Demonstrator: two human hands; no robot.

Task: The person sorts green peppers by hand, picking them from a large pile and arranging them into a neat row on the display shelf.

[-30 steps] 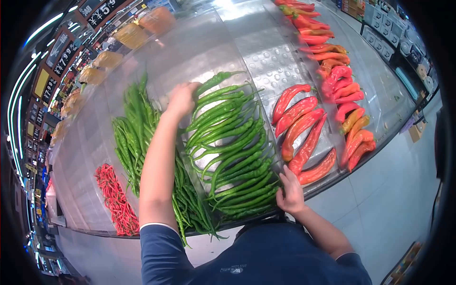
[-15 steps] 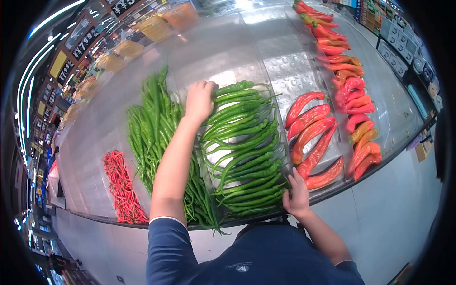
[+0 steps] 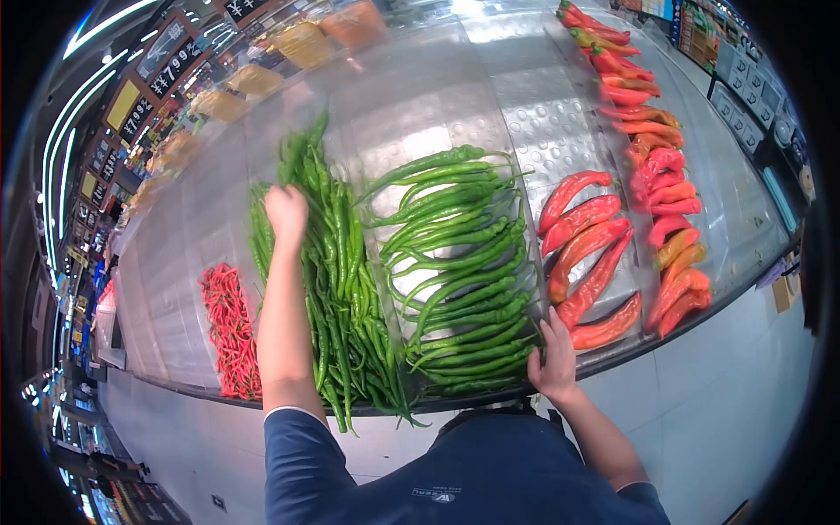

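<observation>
My left hand (image 3: 287, 213) reaches over the upper left of a heap of long green chili peppers (image 3: 350, 271). Its fingers curl down among the peppers, and their tips, with anything between them, are hidden. My right hand (image 3: 553, 357) rests at the display's front edge with its fingers stretched out, holding nothing. It lies between a stacked row of larger green peppers (image 3: 464, 267) and a few big red peppers (image 3: 584, 245). The green row lies crosswise, stems mostly to the right.
Small red chilies (image 3: 232, 332) form a pile on the left. Along the right side runs a column of red and orange peppers (image 3: 669, 197). Clear dividers separate the sections of the metal display (image 3: 402, 79). Price signs (image 3: 171, 68) hang at the upper left.
My left hand has moved left, from the top of the green pepper row to the chili heap. The view has shifted slightly. My right hand stays at the front edge.
</observation>
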